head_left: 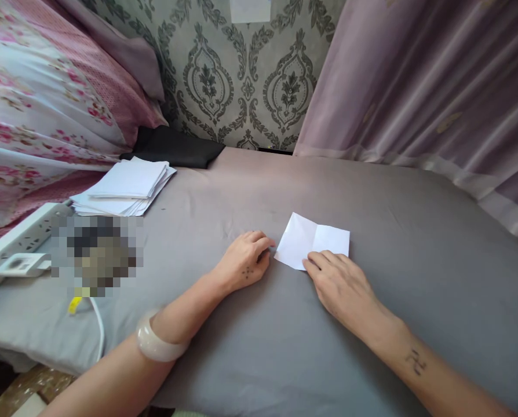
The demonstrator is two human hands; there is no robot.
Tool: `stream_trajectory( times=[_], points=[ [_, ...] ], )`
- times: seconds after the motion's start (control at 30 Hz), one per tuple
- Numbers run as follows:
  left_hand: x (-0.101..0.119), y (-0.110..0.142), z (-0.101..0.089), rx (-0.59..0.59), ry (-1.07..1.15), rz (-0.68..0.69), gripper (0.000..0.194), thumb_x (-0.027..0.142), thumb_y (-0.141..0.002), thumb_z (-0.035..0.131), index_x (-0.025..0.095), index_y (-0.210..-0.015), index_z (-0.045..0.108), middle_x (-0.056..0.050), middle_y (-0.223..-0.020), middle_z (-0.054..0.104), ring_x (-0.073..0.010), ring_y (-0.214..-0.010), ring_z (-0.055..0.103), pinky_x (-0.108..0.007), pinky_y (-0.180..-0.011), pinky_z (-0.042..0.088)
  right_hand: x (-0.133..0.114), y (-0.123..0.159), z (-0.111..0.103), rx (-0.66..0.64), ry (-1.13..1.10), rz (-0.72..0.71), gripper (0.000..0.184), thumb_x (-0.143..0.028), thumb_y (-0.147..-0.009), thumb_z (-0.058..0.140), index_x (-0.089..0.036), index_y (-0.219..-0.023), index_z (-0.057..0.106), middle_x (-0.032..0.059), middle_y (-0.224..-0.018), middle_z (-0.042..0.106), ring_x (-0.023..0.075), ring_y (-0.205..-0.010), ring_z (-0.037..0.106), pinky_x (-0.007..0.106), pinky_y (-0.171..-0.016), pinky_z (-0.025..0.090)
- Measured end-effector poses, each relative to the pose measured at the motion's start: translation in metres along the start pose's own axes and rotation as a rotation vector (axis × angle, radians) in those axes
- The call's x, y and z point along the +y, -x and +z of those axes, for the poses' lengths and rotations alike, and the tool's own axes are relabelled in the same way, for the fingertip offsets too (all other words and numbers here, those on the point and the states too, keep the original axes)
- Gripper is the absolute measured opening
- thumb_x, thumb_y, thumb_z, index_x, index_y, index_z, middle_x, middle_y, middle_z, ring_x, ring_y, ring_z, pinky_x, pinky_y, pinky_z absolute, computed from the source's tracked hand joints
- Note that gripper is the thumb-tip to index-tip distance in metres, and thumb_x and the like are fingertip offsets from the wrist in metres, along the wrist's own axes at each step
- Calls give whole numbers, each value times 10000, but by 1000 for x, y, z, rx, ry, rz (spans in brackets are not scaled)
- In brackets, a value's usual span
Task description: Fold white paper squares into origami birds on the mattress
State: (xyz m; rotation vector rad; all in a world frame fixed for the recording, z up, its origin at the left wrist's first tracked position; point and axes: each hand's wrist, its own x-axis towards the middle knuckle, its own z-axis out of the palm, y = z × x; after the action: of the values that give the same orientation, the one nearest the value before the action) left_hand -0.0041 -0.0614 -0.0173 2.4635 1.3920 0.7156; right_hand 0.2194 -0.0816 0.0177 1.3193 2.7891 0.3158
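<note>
A folded white sheet of paper [313, 240] lies on the grey cloth-covered surface [372, 324] in front of me. My left hand [244, 262] rests on the cloth just left of the paper, fingers curled together, their tips at the paper's left corner. My right hand [343, 284] lies flat below the paper, its outstretched fingers pressing on the near edge. A pale bangle [157, 341] sits on my left wrist.
A stack of white paper sheets [126, 186] lies at the back left, beside floral bedding [37, 110]. A black cloth [176, 147] sits against the patterned wall. A white power strip [19, 243] and white cable [96, 318] are at the left edge. A curtain [437, 87] hangs on the right.
</note>
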Motion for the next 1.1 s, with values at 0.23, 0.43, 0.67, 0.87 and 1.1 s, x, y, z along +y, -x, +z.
stream_trajectory(
  times=[0.23,0.43,0.67,0.87,1.1],
  points=[
    [13,5,-1,-4,77,-23,284,80,-813,458,168,-938,697,-71,-903,651,-188,-818,606,-311,-751,492,-2,0,1,-10,56,-7,256,-53,-875,470,-184,-1034,622,52,-863,618,195,-761,542,334,-701,316],
    [18,6,3,-59,44,-50,267,139,-883,455,178,-951,710,-66,-878,646,-189,-799,594,-305,-723,486,8,-7,-1,-29,-64,4,222,-202,-962,438,-199,-885,647,41,-880,630,173,-783,565,314,-702,332],
    [20,1,5,-86,110,-207,163,281,-902,566,201,-876,706,-40,-880,659,-188,-821,598,-286,-699,472,26,-22,-17,-240,-407,160,253,-286,-960,454,-218,-859,676,15,-911,662,156,-874,609,262,-691,364],
    [26,-4,3,-103,101,-278,206,237,-931,502,184,-858,687,-51,-868,644,-184,-804,593,-280,-685,461,36,-49,-28,-425,-416,206,303,-313,-926,456,-196,-726,652,38,-820,681,158,-746,602,258,-603,315],
    [26,-7,7,-117,53,-297,207,241,-926,479,170,-828,647,-64,-831,621,-196,-753,564,-321,-686,457,42,-74,-33,-573,-363,177,297,-308,-878,510,-190,-615,584,18,-655,630,134,-614,550,260,-545,259]
  ],
)
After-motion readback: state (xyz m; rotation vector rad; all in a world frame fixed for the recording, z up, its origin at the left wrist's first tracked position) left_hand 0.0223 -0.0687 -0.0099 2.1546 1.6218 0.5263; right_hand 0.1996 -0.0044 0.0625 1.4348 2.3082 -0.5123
